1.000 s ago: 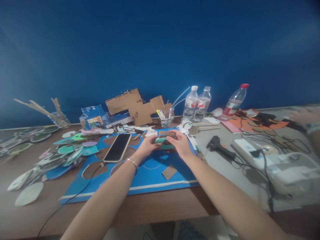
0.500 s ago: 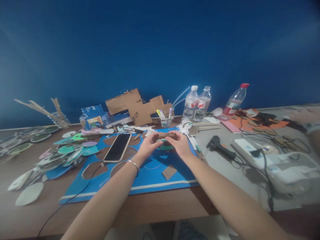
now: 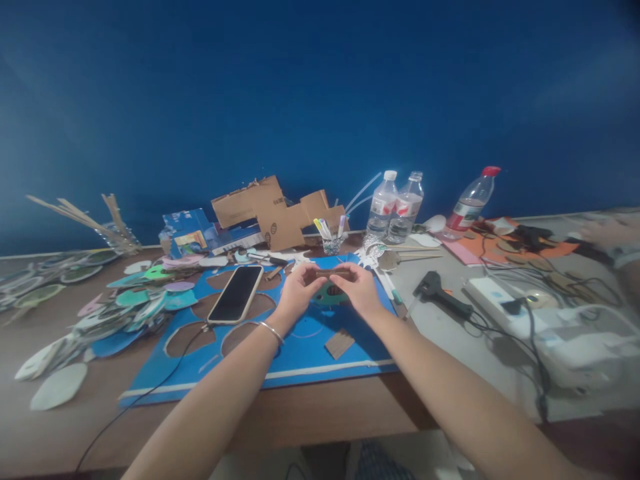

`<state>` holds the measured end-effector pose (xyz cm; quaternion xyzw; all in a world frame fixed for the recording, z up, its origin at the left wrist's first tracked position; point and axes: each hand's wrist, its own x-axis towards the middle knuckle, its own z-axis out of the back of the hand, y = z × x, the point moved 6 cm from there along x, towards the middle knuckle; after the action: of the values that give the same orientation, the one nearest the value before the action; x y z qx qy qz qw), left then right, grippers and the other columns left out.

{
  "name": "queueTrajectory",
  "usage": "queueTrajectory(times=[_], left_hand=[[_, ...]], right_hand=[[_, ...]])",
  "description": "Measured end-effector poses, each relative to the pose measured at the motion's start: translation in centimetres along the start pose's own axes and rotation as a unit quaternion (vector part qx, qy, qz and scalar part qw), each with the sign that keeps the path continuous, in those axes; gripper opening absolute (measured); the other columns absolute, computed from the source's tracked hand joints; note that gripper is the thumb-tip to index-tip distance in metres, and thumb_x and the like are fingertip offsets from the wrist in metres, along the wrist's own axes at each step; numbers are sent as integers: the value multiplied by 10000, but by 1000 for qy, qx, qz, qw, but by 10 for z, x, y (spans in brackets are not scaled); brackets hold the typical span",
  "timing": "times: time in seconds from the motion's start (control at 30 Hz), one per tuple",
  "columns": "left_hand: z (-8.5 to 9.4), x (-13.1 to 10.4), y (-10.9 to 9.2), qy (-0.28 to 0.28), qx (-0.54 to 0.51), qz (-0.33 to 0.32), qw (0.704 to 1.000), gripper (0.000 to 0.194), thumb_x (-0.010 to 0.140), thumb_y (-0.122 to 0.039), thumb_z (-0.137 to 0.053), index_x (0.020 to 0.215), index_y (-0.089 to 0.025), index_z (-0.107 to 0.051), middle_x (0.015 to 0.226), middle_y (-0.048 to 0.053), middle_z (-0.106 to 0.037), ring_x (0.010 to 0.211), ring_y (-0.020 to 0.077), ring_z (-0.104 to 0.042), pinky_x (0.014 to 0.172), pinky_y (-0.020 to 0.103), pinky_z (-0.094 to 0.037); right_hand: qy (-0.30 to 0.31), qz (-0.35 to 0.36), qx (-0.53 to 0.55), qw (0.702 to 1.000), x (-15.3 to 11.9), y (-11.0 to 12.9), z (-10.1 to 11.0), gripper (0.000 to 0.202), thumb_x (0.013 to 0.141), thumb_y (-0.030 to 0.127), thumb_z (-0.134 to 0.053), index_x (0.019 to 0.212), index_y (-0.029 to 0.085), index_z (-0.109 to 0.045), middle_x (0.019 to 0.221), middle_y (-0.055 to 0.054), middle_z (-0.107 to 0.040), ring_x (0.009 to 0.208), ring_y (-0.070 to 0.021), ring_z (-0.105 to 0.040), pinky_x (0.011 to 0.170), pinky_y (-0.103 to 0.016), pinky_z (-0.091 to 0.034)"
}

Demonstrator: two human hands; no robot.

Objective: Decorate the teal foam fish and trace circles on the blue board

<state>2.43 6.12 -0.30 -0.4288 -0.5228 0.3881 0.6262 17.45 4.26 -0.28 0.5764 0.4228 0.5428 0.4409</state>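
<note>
Between my two hands is a small brown cardboard strip (image 3: 333, 273), pinched at its ends. My left hand (image 3: 300, 290) grips it from the left, and my right hand (image 3: 359, 288) from the right. Below the strip, between my thumbs, shows a green piece (image 3: 329, 297) with dark markings; whether it is joined to the strip I cannot tell. Underneath lies a blue sheet (image 3: 305, 370) with round holes cut in it. A loose square of corrugated cardboard (image 3: 340, 344) rests on the sheet, nearer to me.
A phone (image 3: 235, 295) lies left of my hands. Cut foam pieces (image 3: 133, 299) are heaped farther left. On the right are a glue gun (image 3: 440, 297), a white power strip (image 3: 500, 303) and cables. Bottles (image 3: 383, 207), a pen cup (image 3: 331, 245) and cardboard (image 3: 280, 223) stand behind. Another person's hand (image 3: 610, 230) is far right.
The strip has tipped and now shows a thinner edge, with more of the green piece visible below it. Both hands keep their grip in nearly the same place.
</note>
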Motion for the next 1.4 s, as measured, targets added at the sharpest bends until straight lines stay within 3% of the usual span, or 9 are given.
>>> queueTrajectory(times=[0.8, 1.03, 1.17, 1.27, 1.4], left_hand=[[-1, -2, -5, 8, 15, 11, 1000, 278, 683, -309, -656, 895, -169, -542, 833, 25, -615, 822, 170, -600, 767, 312, -462], [-12, -3, -3, 78, -8, 7, 997, 468, 616, -218, -717, 1014, -187, -473, 969, 63, -625, 951, 202, -595, 815, 343, -472], [-7, -1, 1, 41, 13, 8, 999, 470, 638, -183, -679, 1061, -190, -476, 1008, 72, -623, 967, 204, -595, 846, 360, -463], [-4, -1, 1, 26, 21, -11, 999, 458, 636, -160, -664, 1057, -193, -486, 994, 64, -629, 958, 202, -602, 845, 355, -464], [-5, -1, 0, 37, 34, -20, 999, 447, 642, -162, -662, 1049, -191, -482, 969, 59, -633, 927, 198, -613, 830, 352, -469]], right_hand=[[0, -4, 7, 1000, 0, -3, 1, 297, 613, 397, -707, 812, 203, -601, 678, -4, -633, 607, -181, -608, 561, -303, -497], [7, 23, -9, 1000, 0, 1, -1, 333, 631, 408, -690, 870, 201, -584, 757, -15, -624, 667, -178, -590, 615, -307, -487], [-42, 127, -103, 986, -5, 19, 6, 416, 662, 371, -672, 1028, 220, -546, 1010, -56, -583, 921, -214, -557, 802, -359, -453], [-67, 226, -193, 952, -12, 34, 7, 277, 702, 304, -632, 964, 232, -583, 1088, -64, -513, 1078, -231, -461, 949, -396, -355], [-67, 243, -236, 938, -15, 36, 6, 154, 728, 285, -594, 871, 227, -605, 1077, -74, -473, 1079, -238, -442, 972, -406, -336]])
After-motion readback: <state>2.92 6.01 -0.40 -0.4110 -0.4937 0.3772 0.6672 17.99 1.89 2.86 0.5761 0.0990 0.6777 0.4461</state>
